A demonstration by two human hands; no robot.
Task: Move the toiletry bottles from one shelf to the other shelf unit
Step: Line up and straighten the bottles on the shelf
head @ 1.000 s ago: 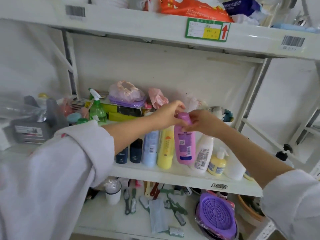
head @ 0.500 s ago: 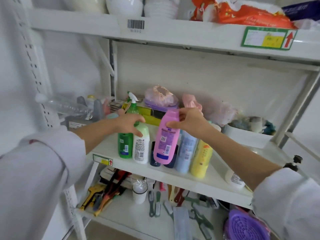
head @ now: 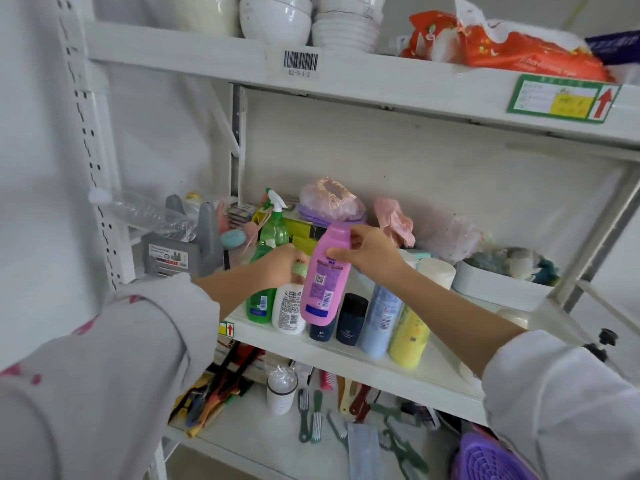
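My right hand (head: pixel 369 249) grips the upper part of a pink bottle (head: pixel 323 282) and holds it tilted just above the middle shelf (head: pixel 349 348). My left hand (head: pixel 280 265) curls over the pale green cap of a white bottle (head: pixel 289 306) that stands beside a green bottle (head: pixel 259 303) at the shelf's left end. To the right stand two dark bottles (head: pixel 351 318), a light blue bottle (head: pixel 381 320) and a yellow bottle (head: pixel 408 336).
Behind the row are a green spray bottle (head: pixel 275 223), plastic bags and a white tub (head: pixel 498 285). White bowls (head: pixel 277 19) and an orange pack (head: pixel 498 46) sit on the top shelf. Brushes, tools and a purple lid (head: pixel 491 459) lie on the lower shelf.
The view has swung left along the shelf. My right hand carried the pink bottle left, to beside the white bottle. My left hand let go of its cap and went onto the white bottle's cap.
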